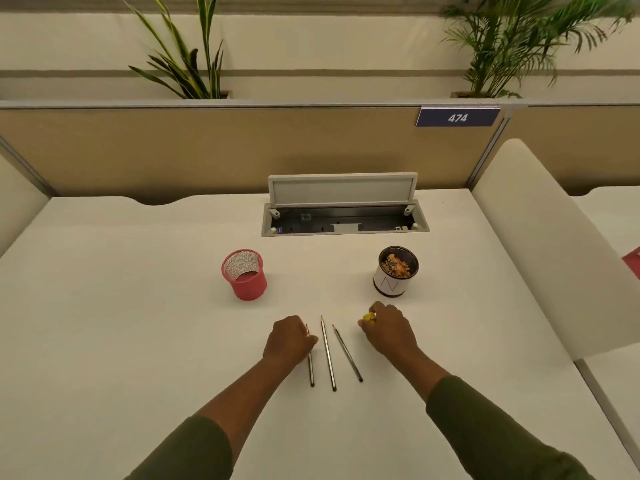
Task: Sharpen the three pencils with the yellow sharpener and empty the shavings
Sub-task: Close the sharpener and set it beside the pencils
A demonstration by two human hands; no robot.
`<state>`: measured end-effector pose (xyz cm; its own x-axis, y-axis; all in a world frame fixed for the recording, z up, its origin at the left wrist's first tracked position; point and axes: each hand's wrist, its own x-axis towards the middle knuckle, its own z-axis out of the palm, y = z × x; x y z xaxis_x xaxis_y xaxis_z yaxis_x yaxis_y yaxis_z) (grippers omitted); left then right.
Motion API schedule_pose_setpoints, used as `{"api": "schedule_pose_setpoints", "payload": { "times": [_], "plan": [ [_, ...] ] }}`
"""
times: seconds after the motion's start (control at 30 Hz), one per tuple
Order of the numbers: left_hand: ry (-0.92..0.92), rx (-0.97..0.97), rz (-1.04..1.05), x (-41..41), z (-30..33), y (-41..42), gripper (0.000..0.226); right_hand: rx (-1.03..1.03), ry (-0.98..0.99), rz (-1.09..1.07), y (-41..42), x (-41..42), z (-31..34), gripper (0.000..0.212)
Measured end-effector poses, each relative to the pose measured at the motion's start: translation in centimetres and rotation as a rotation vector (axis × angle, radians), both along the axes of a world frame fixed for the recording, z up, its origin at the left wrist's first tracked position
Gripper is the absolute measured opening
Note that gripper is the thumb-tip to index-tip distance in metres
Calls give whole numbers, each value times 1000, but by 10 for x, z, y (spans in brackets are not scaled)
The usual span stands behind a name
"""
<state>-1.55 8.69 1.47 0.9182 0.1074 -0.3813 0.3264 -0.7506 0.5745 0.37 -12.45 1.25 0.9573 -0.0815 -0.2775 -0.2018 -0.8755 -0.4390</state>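
Head view, shavings (397, 265) in white cup (389, 285)

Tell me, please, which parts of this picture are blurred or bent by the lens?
Head view: the palm plant at top right is smeared by motion; the partition and desk edges bow from the wide lens; the three pencils stay fairly sharp.

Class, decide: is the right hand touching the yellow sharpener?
Touching. The head view shows the right hand with its fingers curled round the yellow sharpener.

Yellow sharpener (369, 318), pink mesh cup (244, 274)
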Motion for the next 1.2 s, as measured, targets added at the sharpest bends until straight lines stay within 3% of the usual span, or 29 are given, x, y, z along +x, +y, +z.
{"api": "schedule_pose_setpoints", "payload": {
  "times": [0.13, 0.37, 0.5, 0.63, 0.77, 0.87, 1.2],
  "plan": [
    [62, 76, 52, 0, -14, -4, 38, -93, 33, 29, 3, -3, -17, 37],
    [67, 87, 122, 5, -25, -7, 40, -149, -7, 45, 11, -3, -27, 41],
    [92, 100, 144, 10, -25, -6, 40, -314, -70, 92, 16, -7, -29, 45],
    [133, 48, 181, 13, -23, -3, 30, -439, -247, 185, 25, -13, -21, 31],
    [182, -40, 179, 12, -19, 6, 19, -239, -236, 308, 48, -22, -21, 19],
    [211, -71, 107, 9, -14, 13, 16, -215, -128, 260, 63, -29, -25, 20],
    [66, -354, 228, 6, 9, 42, 5, -93, 27, 27, 74, -23, -26, 11]
  ]
}}
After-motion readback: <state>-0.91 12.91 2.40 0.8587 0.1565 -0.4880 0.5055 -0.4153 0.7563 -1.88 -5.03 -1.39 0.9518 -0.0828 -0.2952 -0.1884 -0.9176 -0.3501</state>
